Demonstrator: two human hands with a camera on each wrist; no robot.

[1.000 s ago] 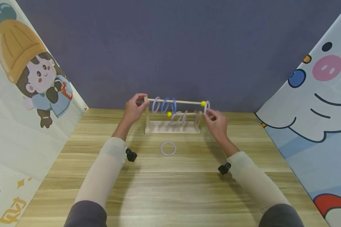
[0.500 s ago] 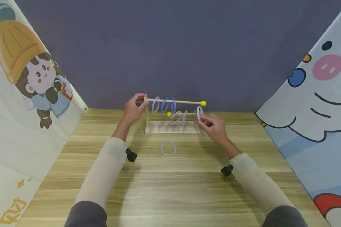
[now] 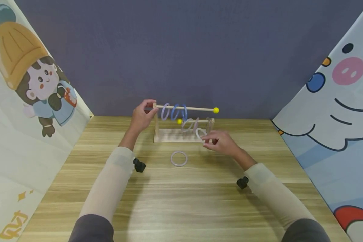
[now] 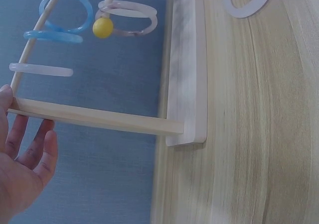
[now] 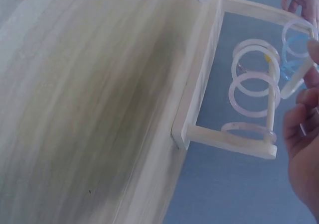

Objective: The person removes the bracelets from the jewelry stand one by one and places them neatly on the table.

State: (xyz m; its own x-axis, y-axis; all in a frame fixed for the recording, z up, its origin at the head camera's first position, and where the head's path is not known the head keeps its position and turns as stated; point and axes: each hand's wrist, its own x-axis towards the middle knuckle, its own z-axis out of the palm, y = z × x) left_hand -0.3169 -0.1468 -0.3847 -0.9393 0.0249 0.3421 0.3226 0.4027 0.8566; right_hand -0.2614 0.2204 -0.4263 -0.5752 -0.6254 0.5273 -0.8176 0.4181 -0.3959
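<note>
On the wood-grain counter (image 3: 181,208), the left hand (image 3: 141,117) pinches the pale wooden stand (image 3: 169,135); the right hand (image 3: 223,143), nearer the flat lilac ring (image 3: 178,165) at its eight o'clock, pinches a milky-white ring (image 3: 197,135) at ten.

At six o'clock, my tabletop (image 3: 181,205) is smooth and wood-grained, with a faint sheen. The bangle rack (image 3: 170,135) at twelve is pale, matt wood, smoothly finished, and its yellow end ball (image 4: 102,28) looks smooth too. The blue bangles (image 4: 52,36) and white bangle (image 5: 294,84) are glossy, faintly translucent, like plastic. My sleeves (image 3: 109,186), at seven and five o'clock, are matt cloth; the backdrop (image 3: 181,50) beyond the rack looks matt.
</note>
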